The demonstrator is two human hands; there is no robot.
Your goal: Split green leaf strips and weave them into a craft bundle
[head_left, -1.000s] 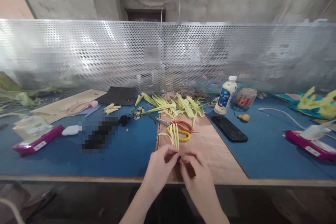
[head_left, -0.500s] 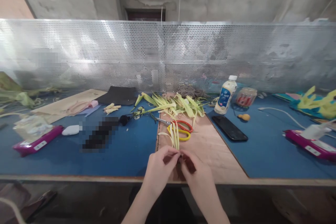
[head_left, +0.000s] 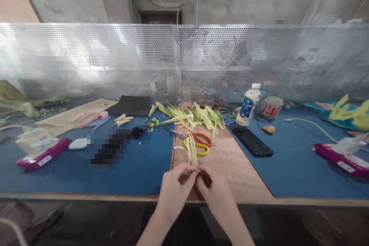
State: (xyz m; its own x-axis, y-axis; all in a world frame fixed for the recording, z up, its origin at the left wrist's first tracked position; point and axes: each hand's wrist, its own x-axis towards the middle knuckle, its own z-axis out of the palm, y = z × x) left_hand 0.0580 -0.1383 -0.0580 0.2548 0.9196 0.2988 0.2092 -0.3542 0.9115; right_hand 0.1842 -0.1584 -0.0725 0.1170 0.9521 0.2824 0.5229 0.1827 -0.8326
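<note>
My left hand point(head_left: 179, 180) and my right hand point(head_left: 210, 182) meet over the cardboard near the table's front edge, thumbs and forefingers pinched together. From between their fingertips a bundle of pale husk strips point(head_left: 192, 150) fans out and away from me. The pinched ends are hidden by the fingers. Just beyond lie scissors point(head_left: 203, 144) with one red and one yellow handle loop, partly under the strips. Farther back sits a heap of green-yellow corn husks point(head_left: 198, 115).
A bottle point(head_left: 248, 105), a jar point(head_left: 270, 107) and a black phone point(head_left: 253, 141) stand or lie to the right. Purple packs point(head_left: 43, 157) rest at both sides. A perforated metal screen point(head_left: 178, 57) closes the table's back. Brown cardboard point(head_left: 230, 165) covers the middle.
My fingertips have shifted slightly at the pinch, and the right fingers are a little closer together. The strips and the things on the table look much the same.
</note>
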